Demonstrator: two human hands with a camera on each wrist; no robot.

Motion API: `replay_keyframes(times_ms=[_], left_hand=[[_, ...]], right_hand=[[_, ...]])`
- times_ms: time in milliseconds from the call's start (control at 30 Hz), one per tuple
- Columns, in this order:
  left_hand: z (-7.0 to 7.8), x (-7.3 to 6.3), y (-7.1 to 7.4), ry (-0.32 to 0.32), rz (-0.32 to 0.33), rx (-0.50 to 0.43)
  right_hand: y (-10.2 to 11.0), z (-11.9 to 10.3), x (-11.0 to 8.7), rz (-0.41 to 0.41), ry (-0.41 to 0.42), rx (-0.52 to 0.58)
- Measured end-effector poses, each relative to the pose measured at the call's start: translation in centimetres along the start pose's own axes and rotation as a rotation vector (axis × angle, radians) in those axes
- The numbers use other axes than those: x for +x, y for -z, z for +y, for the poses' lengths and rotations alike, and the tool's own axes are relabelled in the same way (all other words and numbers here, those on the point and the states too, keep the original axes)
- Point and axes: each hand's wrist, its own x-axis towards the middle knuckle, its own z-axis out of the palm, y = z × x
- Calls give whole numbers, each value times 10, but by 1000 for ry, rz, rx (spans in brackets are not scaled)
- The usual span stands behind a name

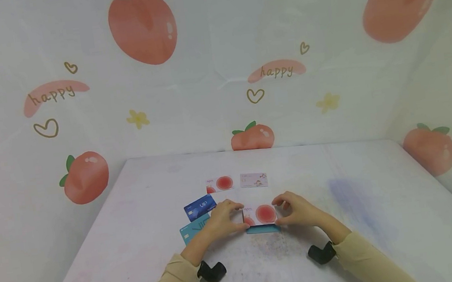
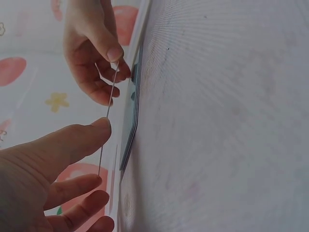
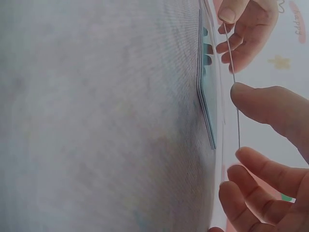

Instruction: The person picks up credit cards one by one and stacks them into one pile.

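Left hand (image 1: 220,219) pinching one end, right hand (image 1: 298,209) the other: it's the pink card (image 1: 259,215), up above the teal stack (image 1: 263,230), lower centre of the head frame, blue card (image 1: 199,207) over to the left!

From held card (image 1: 259,215), I see bench (image 1: 266,273) room at 6 o'clock, past teal stack (image 1: 263,230); left hand (image 1: 223,219) blocks 9, right hand (image 1: 300,210) 3.
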Motion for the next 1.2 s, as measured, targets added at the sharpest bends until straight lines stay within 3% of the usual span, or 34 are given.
replay_keyframes(times_ms=[600,1200], left_hand=[[3,-1,-1,17,-16,4],[7,-4,-2,33,-41,51]], right_hand=[[-2,1,-2,-17,-32,-12],[-1,2,-5,-20,-8,-30]])
